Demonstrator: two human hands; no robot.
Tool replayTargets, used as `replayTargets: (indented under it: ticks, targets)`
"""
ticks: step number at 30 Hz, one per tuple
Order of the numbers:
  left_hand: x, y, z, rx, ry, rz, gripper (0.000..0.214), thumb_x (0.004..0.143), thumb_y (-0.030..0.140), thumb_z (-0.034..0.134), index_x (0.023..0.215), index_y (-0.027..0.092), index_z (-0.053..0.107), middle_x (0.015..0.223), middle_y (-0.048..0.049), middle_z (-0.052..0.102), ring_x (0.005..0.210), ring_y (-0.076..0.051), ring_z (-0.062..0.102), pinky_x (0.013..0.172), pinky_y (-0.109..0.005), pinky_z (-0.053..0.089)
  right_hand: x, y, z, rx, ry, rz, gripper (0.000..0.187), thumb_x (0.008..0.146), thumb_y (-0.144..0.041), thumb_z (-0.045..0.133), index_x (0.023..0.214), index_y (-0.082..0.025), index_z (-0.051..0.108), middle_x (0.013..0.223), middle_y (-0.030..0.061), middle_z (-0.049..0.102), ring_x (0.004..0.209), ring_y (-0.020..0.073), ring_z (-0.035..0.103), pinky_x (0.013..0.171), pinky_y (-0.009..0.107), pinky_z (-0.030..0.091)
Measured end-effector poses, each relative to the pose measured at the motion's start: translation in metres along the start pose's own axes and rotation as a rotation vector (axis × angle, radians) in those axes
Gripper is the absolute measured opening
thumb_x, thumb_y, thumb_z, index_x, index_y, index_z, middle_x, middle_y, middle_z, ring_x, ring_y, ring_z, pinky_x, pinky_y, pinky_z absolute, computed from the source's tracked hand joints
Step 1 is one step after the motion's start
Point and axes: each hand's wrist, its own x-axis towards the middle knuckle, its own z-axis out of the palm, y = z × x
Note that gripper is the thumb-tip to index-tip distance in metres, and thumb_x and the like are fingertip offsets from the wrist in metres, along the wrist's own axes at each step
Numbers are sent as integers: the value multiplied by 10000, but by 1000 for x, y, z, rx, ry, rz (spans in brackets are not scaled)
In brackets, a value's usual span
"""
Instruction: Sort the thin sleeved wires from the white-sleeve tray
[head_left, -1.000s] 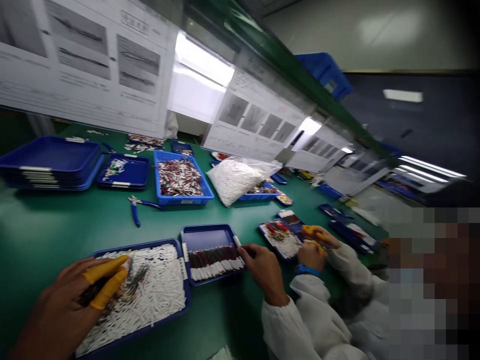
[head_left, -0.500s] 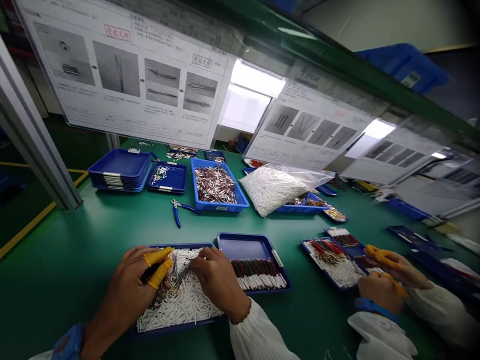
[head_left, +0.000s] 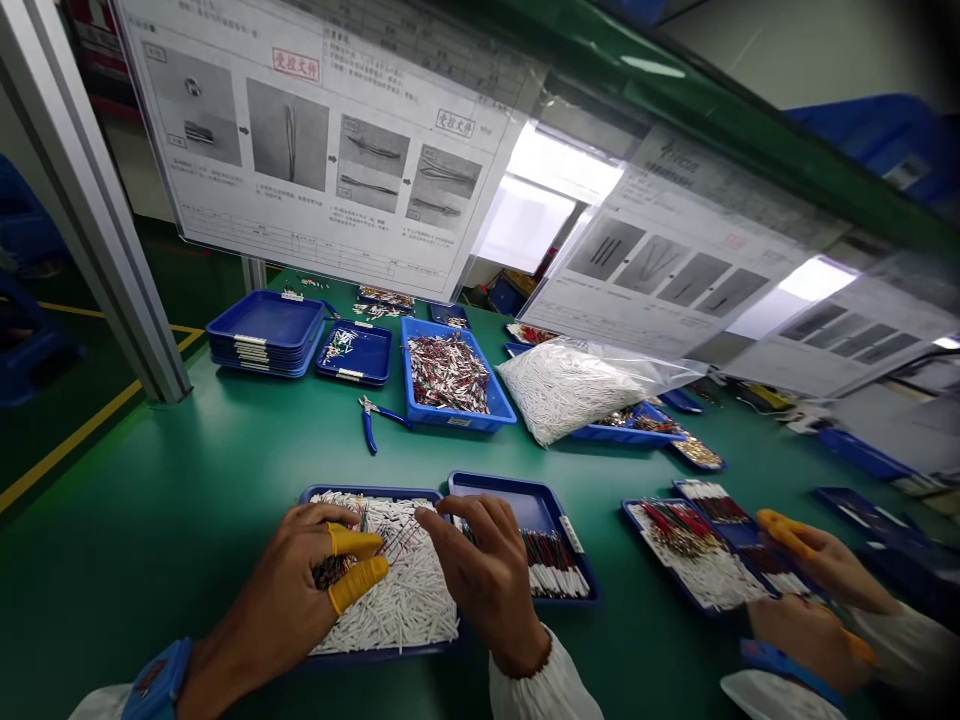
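Observation:
A blue tray filled with short white sleeves lies in front of me. Over its left part is my left hand, with yellow covers on thumb and forefinger. Its fingers are curled round a bundle of thin coloured wires, partly hidden by the palm; loose wire ends show by the fingertips. My right hand hovers at the tray's right side, fingers apart, with nothing visible in it. Behind it, a second blue tray bears a row of dark wires with white ends.
Blue-handled cutters lie behind the trays. Further back are stacked blue trays, a blue bin of wired parts, and a bag of white sleeves. A co-worker's hands work at right. Instruction sheets hang above.
My right hand has lifted off the white sleeves and moved right, its fingers spreading. My left hand stays over the tray with the wires. The whole view has shifted somewhat.

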Motion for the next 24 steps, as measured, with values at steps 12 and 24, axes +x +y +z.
replayTargets:
  ticks: [12,24]
  targets:
    - [0,-4,6,-93,46,-142,215,840,463,663,952,329,789,1092,-57,730,1092,-293,650,953,-500,544,1,-5,12,198,88,111,233,915,-46,631,1039,-229,706,802,47,718,706,189,600,660,354,441]
    - [1,-3,6,-133,67,-111,177,821,401,698,939,319,802,1032,-55,746,989,-252,692,885,-400,586,3,-6,12,191,122,66,295,928,-48,615,1111,-266,690,795,39,715,706,184,608,655,353,448]
